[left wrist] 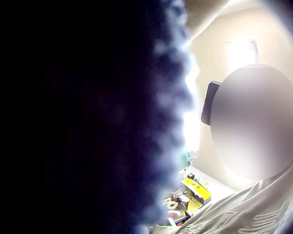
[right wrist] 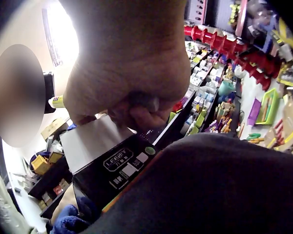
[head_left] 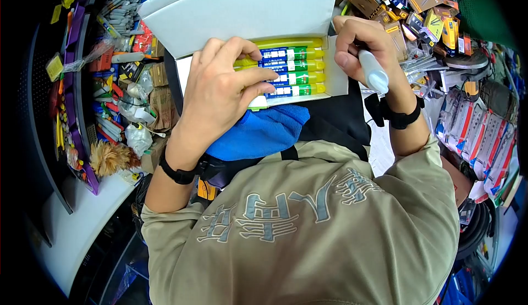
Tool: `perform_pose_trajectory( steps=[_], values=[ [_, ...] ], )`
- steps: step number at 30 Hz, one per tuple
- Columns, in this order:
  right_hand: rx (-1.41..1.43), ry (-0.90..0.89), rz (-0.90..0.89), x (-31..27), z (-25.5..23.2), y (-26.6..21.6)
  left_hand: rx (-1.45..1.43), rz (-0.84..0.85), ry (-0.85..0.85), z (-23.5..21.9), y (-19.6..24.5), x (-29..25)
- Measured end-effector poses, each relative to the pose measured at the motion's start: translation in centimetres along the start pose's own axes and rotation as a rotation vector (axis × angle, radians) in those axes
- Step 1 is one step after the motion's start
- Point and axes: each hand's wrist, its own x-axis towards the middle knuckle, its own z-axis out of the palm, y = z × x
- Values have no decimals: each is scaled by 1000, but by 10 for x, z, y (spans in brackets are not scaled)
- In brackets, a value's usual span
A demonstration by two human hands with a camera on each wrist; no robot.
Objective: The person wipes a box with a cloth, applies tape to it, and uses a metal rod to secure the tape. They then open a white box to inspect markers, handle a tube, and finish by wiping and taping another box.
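Observation:
A white lidded box [head_left: 338,79] lies open in front of the torso. It holds a row of tubes [head_left: 291,78] with yellow-green ends and blue-and-green labels. My left hand [head_left: 220,77] reaches over the box's left side, its thumb and index fingertips on the labels with a gap between them. To the right of the box, my right hand [head_left: 366,46] grips a pale, pen-like tube [head_left: 375,75], its blunt end towards the head camera. In the right wrist view, the right hand [right wrist: 132,83] overlaps the box [right wrist: 115,165], whose outside is black. Dark blur covers the left wrist view's left part.
A blue cloth [head_left: 264,132] lies just below the box. Piles of small cartons [head_left: 426,8] stand at the right, with red-striped packages [head_left: 476,129] below them. Pens and bagged items [head_left: 135,93] crowd the left, beside a white table edge [head_left: 88,222].

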Motion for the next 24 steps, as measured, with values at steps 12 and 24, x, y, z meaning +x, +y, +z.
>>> perform_pose_trajectory(
  steps=[12, 24],
  values=[
    [28, -42, -27, 5, -1, 2, -33, 28, -133, -7, -1, 2],
    [32, -33, -7, 7, 2, 3, -28, 13, -57, 3, 3, 2]
  ],
)
